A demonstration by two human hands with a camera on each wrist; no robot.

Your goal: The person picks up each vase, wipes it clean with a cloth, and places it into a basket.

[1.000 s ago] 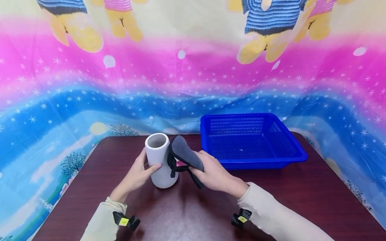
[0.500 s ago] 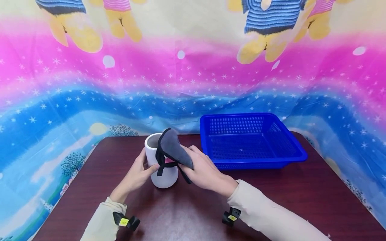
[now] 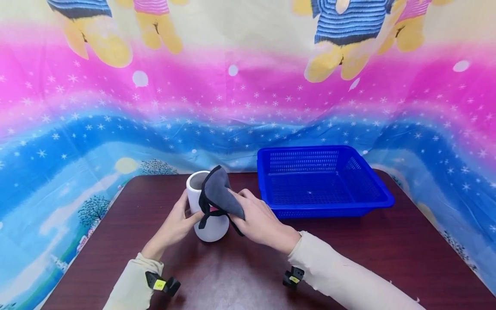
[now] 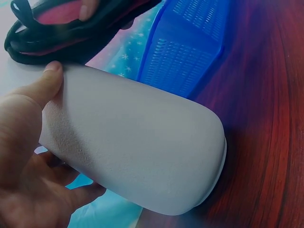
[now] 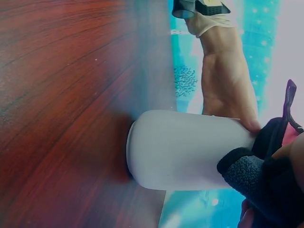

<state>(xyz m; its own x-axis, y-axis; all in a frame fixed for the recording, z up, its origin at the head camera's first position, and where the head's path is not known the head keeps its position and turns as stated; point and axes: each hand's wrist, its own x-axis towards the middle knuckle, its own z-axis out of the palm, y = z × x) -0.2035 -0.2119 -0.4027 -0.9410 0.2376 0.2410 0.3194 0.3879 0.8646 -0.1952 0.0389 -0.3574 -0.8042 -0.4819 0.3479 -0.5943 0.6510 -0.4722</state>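
A tall white cylindrical vase (image 3: pixel 211 230) with a thick rim and open top stands upright on the table. My left hand (image 3: pixel 175 224) grips its left side, with the thumb across the front, as the left wrist view also shows the vase (image 4: pixel 137 142). My right hand (image 3: pixel 260 219) holds a soft grey fabric piece (image 3: pixel 221 189) with black edging, a black strap and pink inside; its exact kind is unclear. The piece lies against the vase's upper right side and hides part of the rim. In the right wrist view, fuzzy grey fabric (image 5: pixel 244 173) meets the vase.
Behind the right hand stands a blue plastic basket (image 3: pixel 327 211) with perforated walls. The dark reddish-brown table (image 3: pixel 232 280) reaches to a printed cloth backdrop (image 3: pixel 217 107) at the back and sides. Each sleeve carries a small black wrist device (image 3: pixel 162 284).
My right hand has moved left with the grey fabric piece, bringing it across the vase's front and rim. Over the last half second it shifted only slightly. The left hand and vase stay in place.
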